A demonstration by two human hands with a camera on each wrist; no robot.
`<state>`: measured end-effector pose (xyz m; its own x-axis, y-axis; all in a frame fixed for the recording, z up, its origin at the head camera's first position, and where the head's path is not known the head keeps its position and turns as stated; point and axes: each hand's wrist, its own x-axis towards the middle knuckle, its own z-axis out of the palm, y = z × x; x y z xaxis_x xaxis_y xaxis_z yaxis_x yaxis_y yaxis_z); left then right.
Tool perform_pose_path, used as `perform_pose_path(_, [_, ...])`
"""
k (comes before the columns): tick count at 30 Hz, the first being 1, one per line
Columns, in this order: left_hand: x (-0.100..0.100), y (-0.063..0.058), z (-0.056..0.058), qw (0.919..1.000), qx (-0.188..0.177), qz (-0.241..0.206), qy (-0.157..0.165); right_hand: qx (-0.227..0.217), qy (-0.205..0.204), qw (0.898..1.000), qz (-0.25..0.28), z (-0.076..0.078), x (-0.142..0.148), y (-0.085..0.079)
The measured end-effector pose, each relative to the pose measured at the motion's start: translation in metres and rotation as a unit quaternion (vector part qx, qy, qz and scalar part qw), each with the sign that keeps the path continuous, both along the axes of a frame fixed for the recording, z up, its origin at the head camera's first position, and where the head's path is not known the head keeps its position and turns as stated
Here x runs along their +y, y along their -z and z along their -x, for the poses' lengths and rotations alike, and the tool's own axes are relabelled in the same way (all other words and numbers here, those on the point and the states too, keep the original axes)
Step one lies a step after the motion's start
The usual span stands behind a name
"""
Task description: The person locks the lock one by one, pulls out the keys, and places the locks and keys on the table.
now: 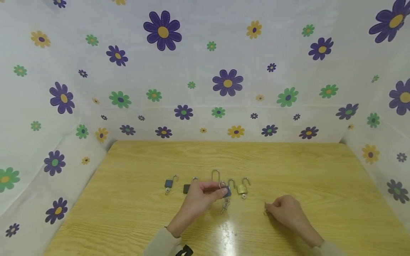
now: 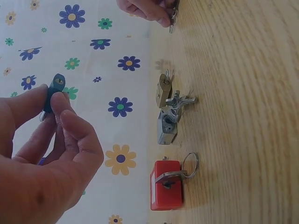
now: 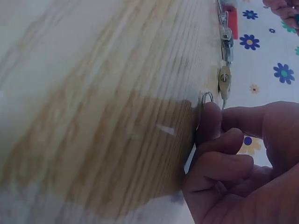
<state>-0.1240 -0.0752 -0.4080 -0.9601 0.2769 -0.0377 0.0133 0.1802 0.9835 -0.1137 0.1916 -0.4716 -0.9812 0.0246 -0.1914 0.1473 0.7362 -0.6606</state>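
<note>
There it was: the left hand (image 1: 200,195) had a blue padlock (image 1: 227,192) pinched between thumb and fingers, lifted above the tabletop, shackle up, the keyhole end turned toward the left wrist camera! Over on the right, well apart from it, the right hand (image 1: 289,213) was pinching too, thumb and forefinger tight on a small key ring (image 3: 207,97), the other fingers curled in, low by the table; whatever hung from that ring was mostly hidden.

Just beyond the lifted lock, the row! A silver padlock (image 2: 167,127) stood with a bunch of keys (image 2: 180,100) dangling from its keyhole, and just to its right, a brass padlock (image 1: 242,189), shackle swung loose, a ring at its base. Left of the silver one came a red padlock (image 2: 167,198), a key in its face, its tall shackle rising behind the left hand in the head view. Next along, a dark padlock (image 1: 187,188), half covered by that hand, and at the far left a second blue padlock (image 1: 168,183), shackle swung out, keyed below. All five were lined up on the wood-grain table (image 1: 128,220), with a white flowered cloth (image 1: 192,64) walling it round!
</note>
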Motion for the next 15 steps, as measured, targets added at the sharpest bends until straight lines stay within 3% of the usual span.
perform_pose_path(8, [0.004, 0.001, -0.001, 0.9999, 0.004, 0.016, 0.003, 0.015, -0.02, 1.0, -0.011, 0.002, 0.0, 0.0])
perform_pose_path(15, [0.003, 0.031, 0.011, 0.9999, 0.009, 0.011, 0.008, 0.012, -0.023, 1.0, -0.01, 0.002, 0.002, 0.001])
